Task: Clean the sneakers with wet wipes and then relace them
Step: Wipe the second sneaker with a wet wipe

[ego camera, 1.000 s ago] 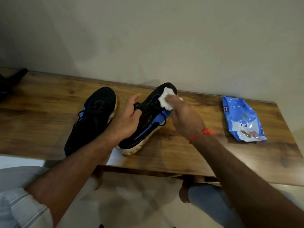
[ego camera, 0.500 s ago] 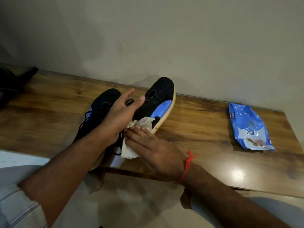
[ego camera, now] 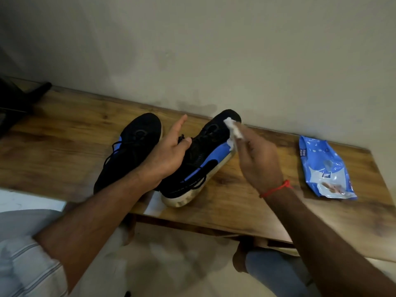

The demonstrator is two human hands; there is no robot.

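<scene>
We steady the black-and-blue mesh sneaker [ego camera: 199, 159] on the brown wooden bench [ego camera: 246, 211] with our left hand [ego camera: 169, 155] curled over its laces, while our right hand [ego camera: 257, 159] pinches a crumpled white wet wipe [ego camera: 232, 129] against its toe. The risk, we judge — the shoe sits tilted at the bench's edge (heel overhanging), so hard wiping could tip it off.

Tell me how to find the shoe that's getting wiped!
Look at the long wooden bench against the wall. Two black-and-blue sneakers lie near its middle. It is the right-hand sneaker, held by the left hand, with the white wet wipe pressed on its toe; the other sneaker lies untouched.
</scene>
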